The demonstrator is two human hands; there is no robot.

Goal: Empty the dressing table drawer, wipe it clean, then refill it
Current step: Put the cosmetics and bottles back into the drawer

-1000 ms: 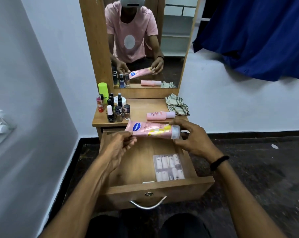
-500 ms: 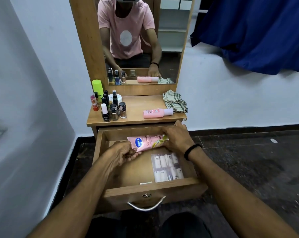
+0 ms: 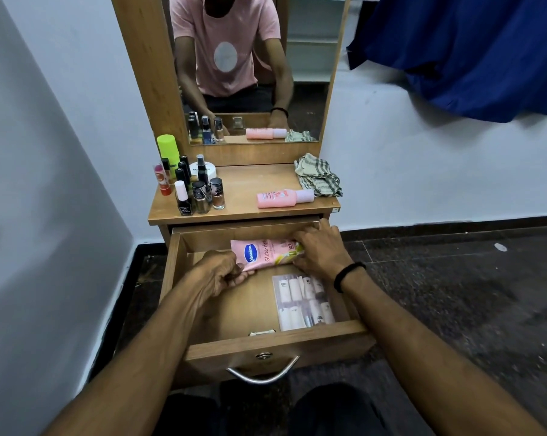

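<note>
The wooden drawer [image 3: 275,346] of the dressing table stands pulled out. A pink lotion tube [image 3: 265,252] lies across its back part. My left hand [image 3: 218,272] pinches the tube's flat left end. My right hand [image 3: 320,251] grips its right end, hiding the cap. A clear packet of small white tubes [image 3: 302,302] lies in the drawer's right front corner. On the table top a pink bottle [image 3: 283,198] lies on its side, and a checked cloth [image 3: 319,179] is bunched at the back right.
Several nail polish and spray bottles [image 3: 196,190] and a green can [image 3: 167,149] crowd the left of the table top [image 3: 250,187]. A mirror [image 3: 253,67] rises behind. A blue cloth [image 3: 460,48] hangs upper right. A white wall stands close on the left; dark floor lies to the right.
Both hands have lowered the pink tube from above the table edge down into the back of the drawer. The camera has tilted down and come closer.
</note>
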